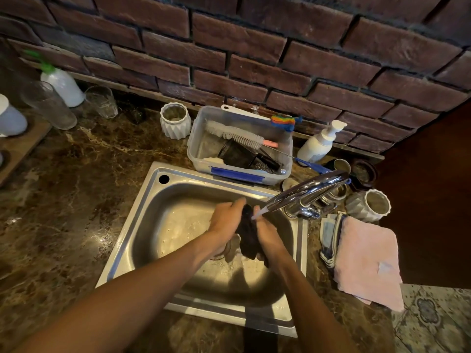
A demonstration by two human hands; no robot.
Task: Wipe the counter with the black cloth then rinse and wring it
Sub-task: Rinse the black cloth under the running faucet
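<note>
Both hands are over the sink (142, 200), pressed to either side of the black cloth (248, 234), which hangs bunched between them above the basin. The left hand (225, 219) grasps the cloth's left side, fingers curled round its top; the right hand (269, 234) clasps it from the right, just under the tap (305, 189), whose spout ends at the cloth's upper edge. Water glistens on the basin floor to the left of the hands. The sink is set in a dark marbled counter (63, 187). At the far rim sits a clear tub (201, 138) holding a bottle brush (235, 133) and other scrubbing tools. A white ribbed jar (175, 121) stands just left of the tub, a pump bottle (321, 141) just right of it. To the right of the sink lies a folded pink towel (367, 261), with another ribbed jar (372, 205) beyond it. Glasses (48, 105) and a spray bottle (62, 85) stand far left, against the brick wall (254, 47).
</note>
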